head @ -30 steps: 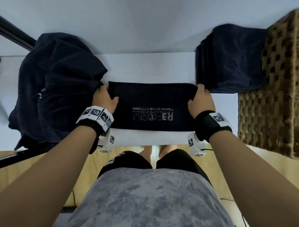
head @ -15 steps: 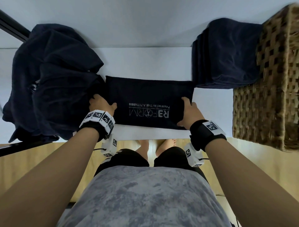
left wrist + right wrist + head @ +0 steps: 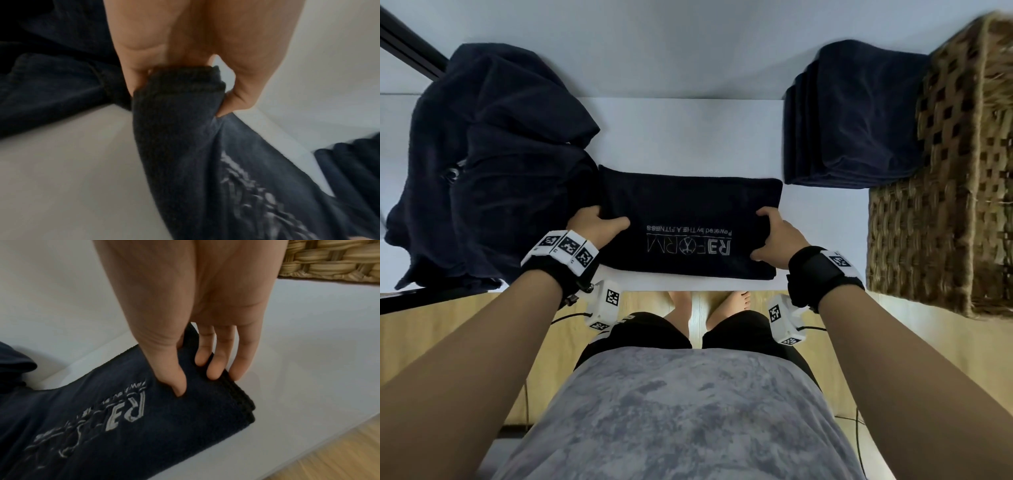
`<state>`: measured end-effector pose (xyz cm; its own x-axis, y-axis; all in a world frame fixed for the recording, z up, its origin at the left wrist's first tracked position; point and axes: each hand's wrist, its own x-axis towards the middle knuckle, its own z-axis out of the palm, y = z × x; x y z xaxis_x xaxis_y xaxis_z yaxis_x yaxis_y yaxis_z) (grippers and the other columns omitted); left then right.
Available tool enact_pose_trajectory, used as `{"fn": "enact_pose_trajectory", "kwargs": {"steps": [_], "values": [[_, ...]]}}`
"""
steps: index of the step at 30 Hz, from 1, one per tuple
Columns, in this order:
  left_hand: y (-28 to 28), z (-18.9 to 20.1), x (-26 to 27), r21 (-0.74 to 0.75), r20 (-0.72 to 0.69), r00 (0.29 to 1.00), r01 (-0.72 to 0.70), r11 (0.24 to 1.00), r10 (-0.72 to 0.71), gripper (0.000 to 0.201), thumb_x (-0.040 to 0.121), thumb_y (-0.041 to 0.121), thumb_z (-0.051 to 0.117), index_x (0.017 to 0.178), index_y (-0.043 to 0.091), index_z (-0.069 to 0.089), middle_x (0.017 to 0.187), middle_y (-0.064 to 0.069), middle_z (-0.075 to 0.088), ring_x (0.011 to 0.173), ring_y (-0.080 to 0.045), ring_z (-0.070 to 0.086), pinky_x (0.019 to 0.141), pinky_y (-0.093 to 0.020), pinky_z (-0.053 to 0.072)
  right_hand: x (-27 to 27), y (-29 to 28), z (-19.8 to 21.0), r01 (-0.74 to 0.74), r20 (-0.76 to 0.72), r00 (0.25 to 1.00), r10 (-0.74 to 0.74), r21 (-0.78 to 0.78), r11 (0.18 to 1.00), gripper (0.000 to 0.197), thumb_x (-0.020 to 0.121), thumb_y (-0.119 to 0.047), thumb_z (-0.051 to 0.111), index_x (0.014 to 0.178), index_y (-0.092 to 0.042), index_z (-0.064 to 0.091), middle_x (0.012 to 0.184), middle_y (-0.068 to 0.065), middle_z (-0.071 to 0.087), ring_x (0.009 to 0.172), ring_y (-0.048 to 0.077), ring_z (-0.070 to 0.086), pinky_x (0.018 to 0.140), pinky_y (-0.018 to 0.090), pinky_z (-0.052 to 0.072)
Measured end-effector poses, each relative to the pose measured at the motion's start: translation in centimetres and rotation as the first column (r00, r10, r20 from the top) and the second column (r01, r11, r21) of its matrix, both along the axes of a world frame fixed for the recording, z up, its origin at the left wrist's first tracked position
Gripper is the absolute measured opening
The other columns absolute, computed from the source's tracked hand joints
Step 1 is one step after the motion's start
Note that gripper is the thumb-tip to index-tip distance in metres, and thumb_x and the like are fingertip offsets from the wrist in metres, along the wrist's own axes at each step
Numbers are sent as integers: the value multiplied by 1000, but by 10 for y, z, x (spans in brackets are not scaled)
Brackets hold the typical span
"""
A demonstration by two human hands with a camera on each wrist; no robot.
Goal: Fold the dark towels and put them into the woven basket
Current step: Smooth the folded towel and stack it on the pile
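logo towel (image 3: 690, 222) flat at white table (image 3: 688, 130) front edge | left hand (image 3: 595, 224) pinches left end, right hand (image 3: 777, 236) clasps right end: likely for next fold | woven basket (image 3: 941, 212) right

left hand (image 3: 595, 228): fingers curled, pinching | right hand (image 3: 779, 240): thumb-and-finger grip
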<state>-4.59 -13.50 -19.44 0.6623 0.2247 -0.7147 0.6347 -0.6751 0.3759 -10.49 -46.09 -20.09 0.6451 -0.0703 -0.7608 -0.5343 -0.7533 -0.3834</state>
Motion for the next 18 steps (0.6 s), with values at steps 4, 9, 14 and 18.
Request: {"fn": "enact_pose_trajectory", "kwargs": {"steps": [4, 9, 14, 18], "values": [[-18, 30, -3, -189, 71, 995, 79, 979, -67, 30, 71, 30, 69, 99, 20, 71, 99, 0, 72, 96, -20, 67, 92, -39, 54, 5, 19, -1, -37, 16, 999, 36, 81, 996, 77, 82, -13, 72, 145, -25, 30, 100, 10, 55, 81, 22, 56, 58, 19, 37], [-67, 48, -16, -89, 198, 906, 397, 913, -375, 21, 72, 30, 71, 73, 16, 55, 74, 3, 60, 68, -11, 56, 58, -23, 46, 11, 61, 3, -135, 33, 991, 131, 162, 977, 68, 90, -15, 63, 149, -24, 30, 116, 12, 62, 101, 26, 61, 78, 25, 42], [-111, 34, -25, -7, 241, 818, 539, 842, -522, 31, 79, 26, 70, 69, 18, 41, 78, 2, 47, 70, -16, 48, 52, -18, 34, 16, 81, 10, 7, 5, 1000, -9, 217, 976, 39, 98, -16, 38, 135, -17, 52, 130, 12, 60, 116, 31, 56, 98, 36, 44], [-115, 28, -33, -233, 154, 901, 431, 872, -405, 23, 91, 35, 62, 88, 13, 55, 90, -3, 59, 71, -20, 69, 56, -36, 61, 22, 82, 10, 263, -34, 964, -262, 221, 939, 32, 100, -24, 33, 87, -8, 58, 92, 10, 61, 94, 32, 55, 76, 34, 44]]}}
